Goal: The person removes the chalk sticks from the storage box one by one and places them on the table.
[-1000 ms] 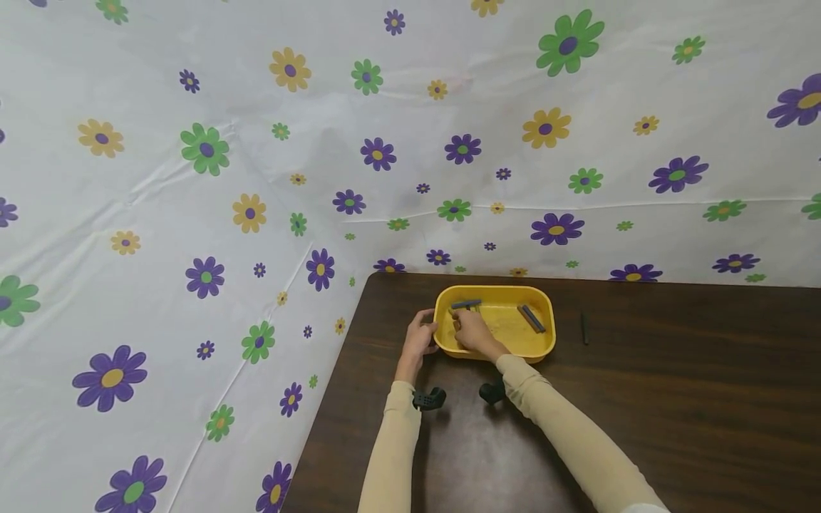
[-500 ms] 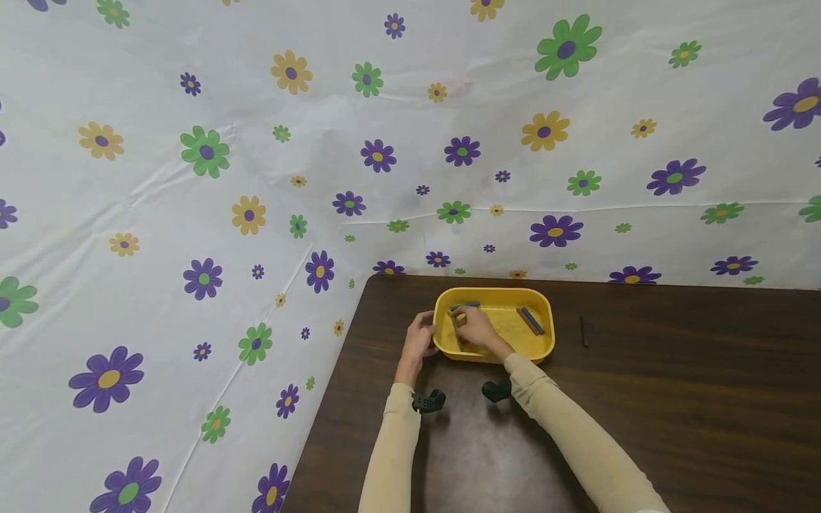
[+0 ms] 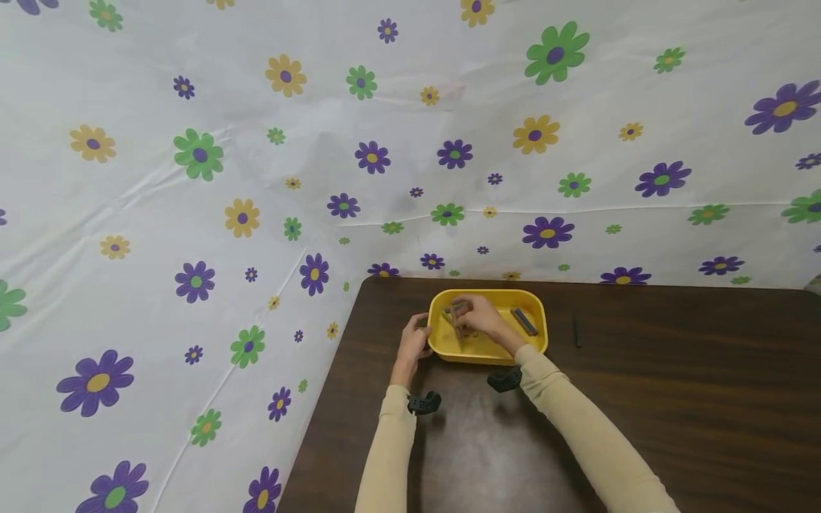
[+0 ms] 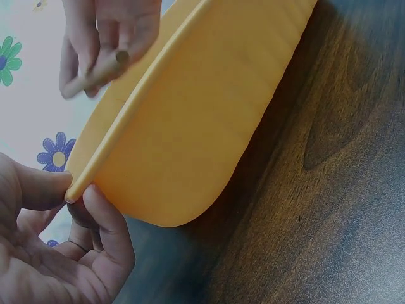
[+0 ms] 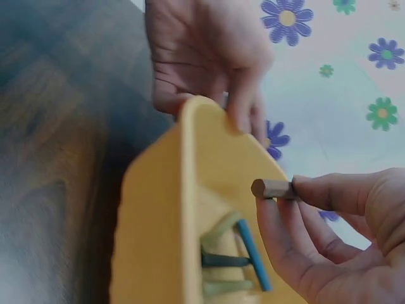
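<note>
A yellow plastic tray stands on the dark wooden table. At its left end the left hand pinches the rim between thumb and fingers. Over the tray's left part the right hand holds a short brown stick between thumb and fingertips, apart from the sticks below. Under it, in the right wrist view, lie a blue stick, a dark green stick and olive sticks, one looking bent. A dark blue stick lies beside a brown one at the tray's right end.
One thin dark stick lies on the table to the right of the tray. Behind and to the left hangs a white sheet with printed flowers. A black wrist device sits on the left wrist.
The right hand has risen a little from the tray's floor with the brown stick in its fingers. The left hand keeps its grip on the rim. The head view has shifted slightly.
</note>
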`<action>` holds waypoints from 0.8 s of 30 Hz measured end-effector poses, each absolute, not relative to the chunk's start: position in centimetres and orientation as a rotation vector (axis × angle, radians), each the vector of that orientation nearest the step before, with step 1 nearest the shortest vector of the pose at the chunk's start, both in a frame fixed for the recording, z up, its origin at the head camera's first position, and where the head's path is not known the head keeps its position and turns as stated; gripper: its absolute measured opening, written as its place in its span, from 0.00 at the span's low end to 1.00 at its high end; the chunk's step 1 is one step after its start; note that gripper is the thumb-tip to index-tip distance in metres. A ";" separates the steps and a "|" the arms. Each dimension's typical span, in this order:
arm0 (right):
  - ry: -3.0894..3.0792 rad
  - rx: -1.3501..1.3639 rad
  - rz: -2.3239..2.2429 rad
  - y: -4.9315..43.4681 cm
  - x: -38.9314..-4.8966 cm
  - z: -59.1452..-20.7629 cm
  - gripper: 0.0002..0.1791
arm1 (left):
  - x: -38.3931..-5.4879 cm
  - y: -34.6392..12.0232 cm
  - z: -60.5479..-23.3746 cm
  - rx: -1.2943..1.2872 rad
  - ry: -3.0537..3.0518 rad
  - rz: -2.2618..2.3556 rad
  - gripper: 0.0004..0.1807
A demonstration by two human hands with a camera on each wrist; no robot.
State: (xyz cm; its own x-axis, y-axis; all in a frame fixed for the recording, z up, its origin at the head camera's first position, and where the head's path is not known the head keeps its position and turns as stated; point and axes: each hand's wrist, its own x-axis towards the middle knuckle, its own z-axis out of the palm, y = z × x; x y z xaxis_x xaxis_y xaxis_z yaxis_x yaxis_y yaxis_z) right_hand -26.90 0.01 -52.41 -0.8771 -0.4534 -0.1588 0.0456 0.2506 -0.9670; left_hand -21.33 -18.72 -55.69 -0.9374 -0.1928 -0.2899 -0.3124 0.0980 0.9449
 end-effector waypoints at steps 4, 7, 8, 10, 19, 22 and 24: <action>2.025 -0.371 -1.724 1.3 -27.1 -51.6 0.28 | -21.1 -18.9 -55.8 -0.510 2.265 1.973 0.24; 2.008 -0.388 -1.757 2.7 -27.4 -51.2 0.29 | -21.0 -19.0 -55.8 -0.502 2.264 1.978 0.24; 2.005 -0.392 -1.767 3.2 -27.5 -51.0 0.29 | -21.0 -19.0 -55.8 -0.499 2.262 1.981 0.24; 2.007 -0.407 -1.783 4.2 -27.6 -50.7 0.29 | -20.9 -19.0 -55.7 -0.497 2.265 1.980 0.24; 2.021 -0.340 -1.807 8.7 -28.3 -50.3 0.31 | -20.9 -19.1 -55.6 -0.486 2.261 1.982 0.24; 2.030 -0.318 -1.807 10.0 -28.4 -50.1 0.32 | -21.0 -19.0 -55.6 -0.499 2.259 1.981 0.24; 2.028 -0.308 -1.814 10.9 -28.5 -49.9 0.33 | -21.1 -19.0 -55.7 -0.509 2.256 1.980 0.24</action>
State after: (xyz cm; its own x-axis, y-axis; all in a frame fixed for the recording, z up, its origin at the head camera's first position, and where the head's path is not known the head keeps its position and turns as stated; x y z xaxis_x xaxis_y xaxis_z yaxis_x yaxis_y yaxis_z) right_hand -28.54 10.86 -49.89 -0.8955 -0.4198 -0.1478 0.1003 0.1332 -0.9860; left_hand -21.12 -18.97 -55.66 -0.9396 -0.1841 -0.2885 -0.3100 0.1005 0.9454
